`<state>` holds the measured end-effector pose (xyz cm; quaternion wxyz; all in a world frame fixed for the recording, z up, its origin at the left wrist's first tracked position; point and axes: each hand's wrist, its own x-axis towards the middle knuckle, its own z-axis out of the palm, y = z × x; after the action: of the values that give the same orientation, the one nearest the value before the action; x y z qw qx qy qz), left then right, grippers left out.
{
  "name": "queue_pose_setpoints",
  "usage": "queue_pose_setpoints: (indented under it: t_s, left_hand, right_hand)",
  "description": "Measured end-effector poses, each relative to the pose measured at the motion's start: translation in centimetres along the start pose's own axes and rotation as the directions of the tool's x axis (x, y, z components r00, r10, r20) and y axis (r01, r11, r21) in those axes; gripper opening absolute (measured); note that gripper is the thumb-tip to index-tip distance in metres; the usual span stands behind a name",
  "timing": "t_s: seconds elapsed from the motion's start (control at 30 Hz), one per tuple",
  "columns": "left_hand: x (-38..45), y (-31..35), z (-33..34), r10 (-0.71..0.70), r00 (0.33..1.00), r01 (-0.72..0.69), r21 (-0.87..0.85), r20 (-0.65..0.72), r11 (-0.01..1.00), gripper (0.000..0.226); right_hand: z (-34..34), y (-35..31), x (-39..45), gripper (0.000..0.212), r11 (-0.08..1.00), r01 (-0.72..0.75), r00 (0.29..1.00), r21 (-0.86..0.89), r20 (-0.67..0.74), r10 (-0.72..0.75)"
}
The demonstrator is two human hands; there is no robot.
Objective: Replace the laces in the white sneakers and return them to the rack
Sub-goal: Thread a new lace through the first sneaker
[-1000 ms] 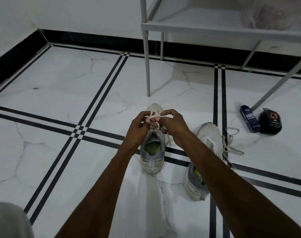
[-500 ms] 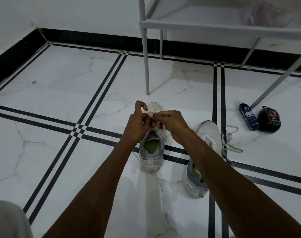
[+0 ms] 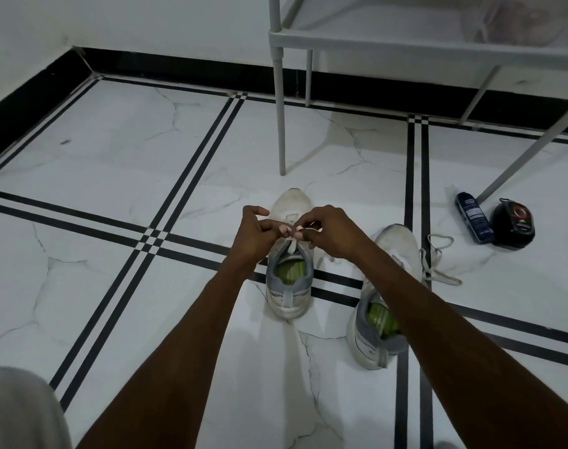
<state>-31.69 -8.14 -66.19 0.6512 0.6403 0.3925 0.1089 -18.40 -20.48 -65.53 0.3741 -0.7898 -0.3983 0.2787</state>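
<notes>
Two hands meet over the throat of the left sneaker (image 3: 289,280), both forearms stretched forward and down from the bottom of the frame. Left hand (image 3: 252,233) sits on the sneaker's left side, fingers curled in, fingertips pinching the lace (image 3: 292,243) just above the tongue. Right hand (image 3: 329,231) mirrors it from the other side, fingers bent, thumb and forefinger pinched on the same lace; fingertips of the two hands almost touch. Lace strands run down from the pinch toward the top eyelets. Left sneaker stands upright on the floor (image 3: 114,176), toe pointing away toward the rack (image 3: 357,43), heel toward the camera, green insole showing inside the grey collar. Right sneaker (image 3: 386,306) stands just beside it on the right, partly hidden under the right forearm, also upright, green insole visible in its opening. Loose lace (image 3: 438,257) trails from its right side onto the floor in a loop. Rack stands beyond the sneakers, white legs on the floor, bottom shelf above them; something pinkish lies in a clear cover at the shelf's right end, too blurred to identify. Dark blue bottle (image 3: 473,218) lies on the floor by the rack's right leg, touching a round black case (image 3: 512,223). Grey cloth (image 3: 20,413) fills the lower left corner.
</notes>
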Motion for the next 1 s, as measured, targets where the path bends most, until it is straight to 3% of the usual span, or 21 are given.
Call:
queue_pose_setpoints:
  t_s: [0.1, 0.2, 0.27, 0.33, 0.4, 0.5, 0.63, 0.73, 0.8, 0.9, 0.93, 1.0]
  left_hand:
    - [-0.2, 0.3, 0.1, 0.005, 1.000, -0.005, -0.010, 0.008, 1.000, 0.043]
    - [-0.3, 0.3, -0.1, 0.016, 1.000, -0.016, -0.035, 0.002, 0.999, 0.033]
    - [-0.3, 0.1, -0.3, 0.067, 0.997, -0.064, -0.065, 0.047, 0.996, 0.035]
    - [-0.2, 0.0, -0.4, 0.122, 0.985, -0.113, -0.074, 0.125, 0.991, 0.047]
    - [-0.2, 0.1, -0.3, 0.155, 0.973, -0.150, -0.046, 0.169, 0.988, 0.043]
    - [0.1, -0.2, -0.2, 0.208, 0.972, -0.214, 0.051, 0.112, 0.975, 0.017]
    - [-0.2, -1.2, -1.1, 0.227, 0.974, -0.221, 0.154, -0.020, 0.963, 0.014]
    - [-0.9, -2.7, -2.9, 0.161, 0.985, -0.154, 0.109, -0.055, 0.982, 0.013]
    - [-1.3, -3.6, -3.7, 0.090, 0.993, -0.090, 0.001, -0.077, 0.996, 0.014]
    - [-1.5, -4.0, -3.4, 0.032, 0.994, -0.044, -0.122, -0.104, 0.992, 0.017]
    - [-1.5, -4.1, -3.2, 0.017, 0.994, -0.034, -0.156, -0.110, 0.987, 0.018]
    - [-1.6, -4.2, -3.1, 0.001, 0.993, -0.023, -0.190, -0.116, 0.981, 0.018]
  right_hand:
    - [0.2, -0.6, 0.2, 0.015, 0.965, 0.092, 0.986, -0.244, -0.111, -0.122]
    - [0.9, -0.8, 0.0, 0.013, 0.960, 0.041, 0.959, -0.275, -0.259, -0.115]
    - [1.8, -0.7, -0.3, 0.015, 0.987, 0.033, 0.946, -0.159, -0.313, -0.082]
    - [2.5, -0.6, -0.2, 0.012, 0.997, 0.041, 0.938, 0.059, -0.345, -0.018]
    - [2.8, -0.6, 0.1, 0.010, 0.971, 0.020, 0.939, 0.237, -0.338, 0.063]
    - [2.2, -0.1, 0.2, 0.019, 0.923, -0.039, 0.947, 0.383, -0.280, 0.156]
    - [0.2, 1.0, -0.9, 0.030, 0.815, -0.156, 0.947, 0.557, -0.152, 0.284]
    - [-1.3, 3.0, -3.0, 0.030, 0.642, -0.316, 0.887, 0.699, -0.023, 0.462]
    - [-1.4, 4.4, -4.2, 0.032, 0.570, -0.400, 0.846, 0.718, 0.049, 0.531]
    - [-1.0, 4.5, -4.5, 0.033, 0.537, -0.413, 0.831, 0.735, 0.063, 0.553]
    - [-1.1, 4.2, -4.3, 0.030, 0.558, -0.398, 0.835, 0.728, 0.035, 0.549]
    - [-1.4, 4.0, -4.1, 0.028, 0.699, -0.360, 0.858, 0.618, -0.075, 0.508]
